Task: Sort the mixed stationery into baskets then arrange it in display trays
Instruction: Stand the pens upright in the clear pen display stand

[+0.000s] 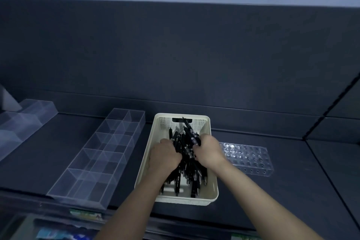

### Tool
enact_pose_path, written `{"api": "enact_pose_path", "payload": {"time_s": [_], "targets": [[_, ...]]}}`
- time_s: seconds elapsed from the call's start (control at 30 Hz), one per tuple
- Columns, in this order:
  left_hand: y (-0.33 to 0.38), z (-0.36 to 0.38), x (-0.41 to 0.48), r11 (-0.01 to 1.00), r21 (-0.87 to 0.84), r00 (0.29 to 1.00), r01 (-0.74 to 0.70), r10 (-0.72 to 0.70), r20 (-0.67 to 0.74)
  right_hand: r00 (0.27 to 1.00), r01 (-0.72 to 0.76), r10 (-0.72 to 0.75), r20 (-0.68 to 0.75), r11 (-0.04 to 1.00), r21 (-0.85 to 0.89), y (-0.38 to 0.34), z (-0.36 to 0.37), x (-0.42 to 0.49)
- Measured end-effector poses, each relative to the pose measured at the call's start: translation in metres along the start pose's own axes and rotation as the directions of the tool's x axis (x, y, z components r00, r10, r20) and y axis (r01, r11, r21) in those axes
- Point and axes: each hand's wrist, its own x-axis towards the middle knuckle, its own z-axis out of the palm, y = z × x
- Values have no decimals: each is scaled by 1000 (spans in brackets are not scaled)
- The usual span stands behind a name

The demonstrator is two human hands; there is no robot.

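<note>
Grabbing pens (184, 142) in basket (194, 199): left hand (164, 155) and right hand (207, 152) both curled round bunches. Tray (101, 154) left of basket, rack (251, 159) right: unfilled.

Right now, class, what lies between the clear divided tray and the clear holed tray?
The cream basket of black pens, seen in the head view.

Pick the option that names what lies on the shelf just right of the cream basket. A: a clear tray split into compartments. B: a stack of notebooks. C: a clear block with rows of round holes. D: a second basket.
C: the clear block with round holes lies right of the cream basket, beyond the right hand gripping black pens; the divided clear tray stands on the basket's left.
</note>
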Motion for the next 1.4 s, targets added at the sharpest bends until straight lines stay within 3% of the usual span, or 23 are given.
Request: {"api": "enact_pose_path", "payload": {"time_s": [0.1, 0.23, 0.47, 0.57, 0.7, 0.87, 1.03, 1.23, 1.33, 1.4], "targets": [[-3, -1, 4, 1000, -5, 998, -7, 7, 58, 998, -61, 60, 13, 954, 292, 4, -3, 2], [-3, -3, 6, 999, 21, 996, -40, 39, 84, 987, -160, 116, 111, 747, 646, 7, -5, -1], [4, -11, 2, 901, -391, 950, -187, 64, -307, 951, -306, 81, 298, 365, 879, 11, -24, -11], [16, -21, -2, 736, -656, 962, -165, -27, -272, 958, -283, 48, 281, 294, 913, 13, -34, -16], [32, -26, -13, 402, -915, 999, -37, -9, -44, 974, -205, -3, 226, 401, 893, 19, -41, -25], [53, -20, -23, 235, -971, 995, 43, 82, 64, 958, -150, -115, 261, 576, 803, 27, -47, -34], [69, -10, -26, 201, -979, 993, 22, 113, 45, 950, -108, -162, 269, 635, 765, 43, -60, -33], [85, -3, -22, 248, -963, 995, -103, 38, -97, 992, -12, -82, 101, 716, 698, 82, -82, -15], [91, 3, -22, 304, -943, 991, -133, 18, -133, 994, 68, -104, 41, 856, 513, 106, -96, -3], [94, 7, -23, 318, -937, 988, -147, 4, -153, 985, 156, -168, 35, 961, 227, 120, -104, 5]]}}
